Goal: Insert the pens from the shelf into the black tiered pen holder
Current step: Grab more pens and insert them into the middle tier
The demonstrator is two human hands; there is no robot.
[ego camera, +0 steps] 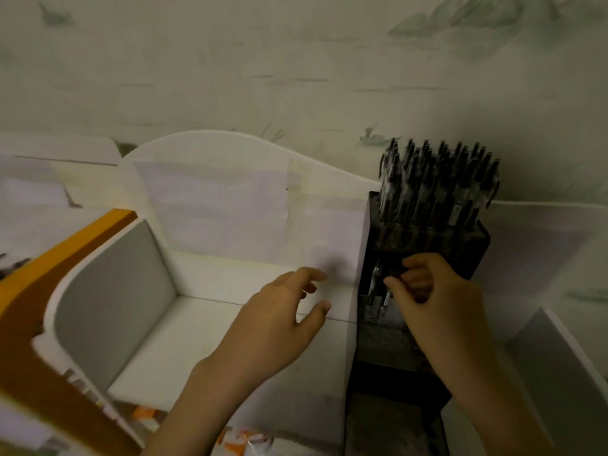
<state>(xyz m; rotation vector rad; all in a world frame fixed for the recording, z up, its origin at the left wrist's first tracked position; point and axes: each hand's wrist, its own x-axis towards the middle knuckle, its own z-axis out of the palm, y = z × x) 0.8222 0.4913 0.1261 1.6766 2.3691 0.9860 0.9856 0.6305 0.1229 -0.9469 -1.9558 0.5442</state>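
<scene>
Nearest the camera, the left hand (279, 311) is hovering above the smooth white shelf (204, 340), its fingers loosely spread and holding nothing. The shelf's compartment is lying bare beneath it, walled by a rounded grey-white divider (112, 291) at about nine o'clock from that hand. At roughly three o'clock from the left hand, the right hand (431, 297) is curling its fingers over the middle tier of the black tiered pen holder (394, 383); whether it is pinching a pen is too blurred to tell. A few pens (378, 291) with dark grips and clear barrels are standing in that tier, just beside the right fingertips. Farther back, at twelve o'clock from the right hand, the tallest tier is bristling with a dense cluster of upright pens (437, 179), dark clips uppermost, against pale painted wallpaper (296, 60).
</scene>
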